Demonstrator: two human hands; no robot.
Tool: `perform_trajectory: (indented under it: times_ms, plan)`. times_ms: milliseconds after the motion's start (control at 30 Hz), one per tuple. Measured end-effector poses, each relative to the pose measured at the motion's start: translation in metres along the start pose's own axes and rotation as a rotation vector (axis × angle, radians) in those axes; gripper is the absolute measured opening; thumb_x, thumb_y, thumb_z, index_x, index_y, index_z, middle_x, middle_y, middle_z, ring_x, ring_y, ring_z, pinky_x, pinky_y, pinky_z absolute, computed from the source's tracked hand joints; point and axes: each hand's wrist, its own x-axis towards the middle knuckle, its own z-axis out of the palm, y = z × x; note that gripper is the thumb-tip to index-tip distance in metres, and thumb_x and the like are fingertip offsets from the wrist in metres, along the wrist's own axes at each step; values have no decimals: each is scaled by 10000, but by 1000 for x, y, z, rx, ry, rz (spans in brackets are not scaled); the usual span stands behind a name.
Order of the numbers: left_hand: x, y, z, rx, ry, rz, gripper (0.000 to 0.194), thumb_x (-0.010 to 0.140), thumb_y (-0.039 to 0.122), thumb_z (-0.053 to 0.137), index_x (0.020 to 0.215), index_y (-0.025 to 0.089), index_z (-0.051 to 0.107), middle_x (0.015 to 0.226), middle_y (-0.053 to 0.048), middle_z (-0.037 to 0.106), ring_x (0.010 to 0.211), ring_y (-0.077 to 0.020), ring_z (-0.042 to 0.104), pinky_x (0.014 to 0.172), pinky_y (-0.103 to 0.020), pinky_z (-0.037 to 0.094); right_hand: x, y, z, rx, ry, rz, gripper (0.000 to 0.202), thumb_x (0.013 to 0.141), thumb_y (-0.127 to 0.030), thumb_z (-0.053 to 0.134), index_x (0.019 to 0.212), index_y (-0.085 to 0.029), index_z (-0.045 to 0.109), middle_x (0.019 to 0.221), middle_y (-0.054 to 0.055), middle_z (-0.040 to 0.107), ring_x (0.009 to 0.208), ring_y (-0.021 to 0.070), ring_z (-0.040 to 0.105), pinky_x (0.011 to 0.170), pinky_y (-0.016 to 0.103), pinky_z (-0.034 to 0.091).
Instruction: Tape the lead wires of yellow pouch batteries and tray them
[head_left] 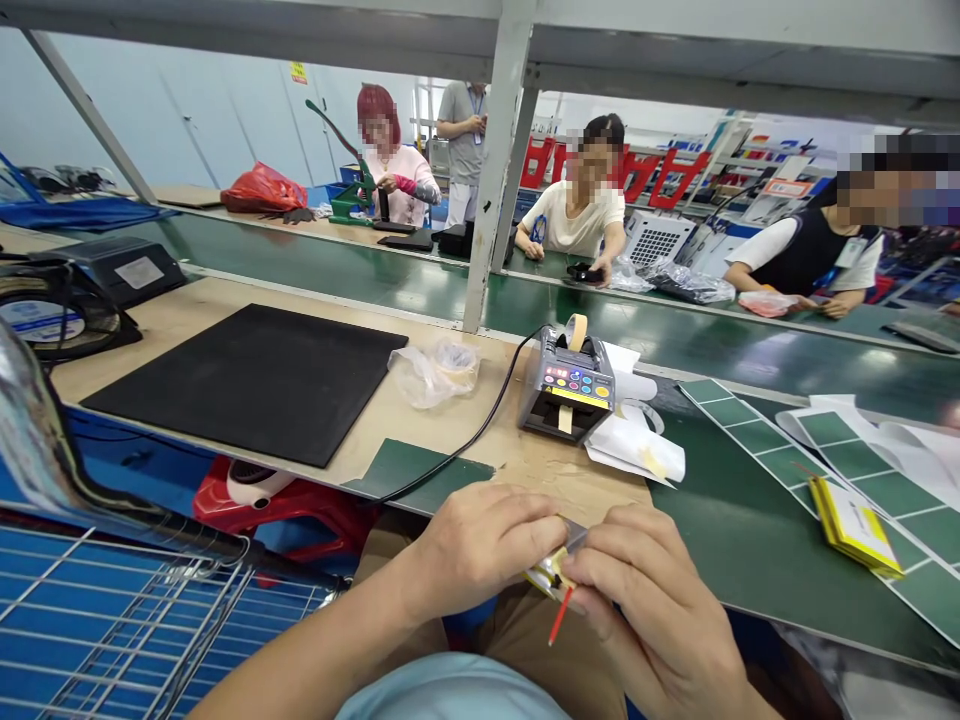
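Both of my hands meet at the table's front edge around a small silver and yellow pack (541,578), from which a red wire (560,616) sticks out toward me. My left hand (480,548) has its fingers closed over the pack's left side. My right hand (649,590) pinches the other side near the wire, where a bit of tan tape shows. The fingers hide most of the pack. Beyond them stands a tape dispenser (571,385) with a lit panel and a strip of tape in its slot. Similar yellow and white packs (856,525) lie stacked at the right.
A black mat (259,380) and a plastic bag (439,370) lie left of the dispenser, whose black cable (480,440) crosses the table. White paper (637,447) and strips of green labels (765,440) lie right. A metal post (499,170) rises ahead. Several people are beyond.
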Motion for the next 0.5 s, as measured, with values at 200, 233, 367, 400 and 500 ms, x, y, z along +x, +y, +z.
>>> perform_trajectory:
  times_ms: [200,233,367,400,500]
  plan:
    - [0,1,1,16,-14,5,133,935,166,439,1015,130,540,985,-121,692,920,-184,659,808,-293,531,-4,-3,1,-47,-3,4,132,791,-47,527,838,-130,619,767,81,633,761,198,540,706,366,437]
    - [0,2,1,-8,-24,5,128,935,176,442,1010,132,535,977,-118,692,908,-181,660,808,-290,530,-4,-3,1,-30,-3,4,133,808,-60,513,839,-133,620,772,81,634,763,194,545,701,358,443]
    - [-2,2,7,-134,-25,-41,166,937,271,459,1023,141,517,948,-112,687,876,-181,662,796,-282,523,0,-1,1,8,6,-13,132,840,-100,509,844,-152,630,759,59,639,743,178,556,684,338,458]
    - [-3,2,9,-151,-22,-75,179,933,282,468,1039,144,512,944,-110,688,877,-184,662,795,-281,519,0,1,0,-12,11,-14,135,828,-89,523,856,-154,638,757,55,643,738,178,556,685,340,458]
    - [-6,4,12,-184,-59,-204,196,906,266,519,1069,158,510,948,-89,693,856,-189,664,771,-268,503,-1,7,-2,-46,-9,-15,222,794,-31,531,936,-152,651,793,60,658,746,175,559,699,346,471]
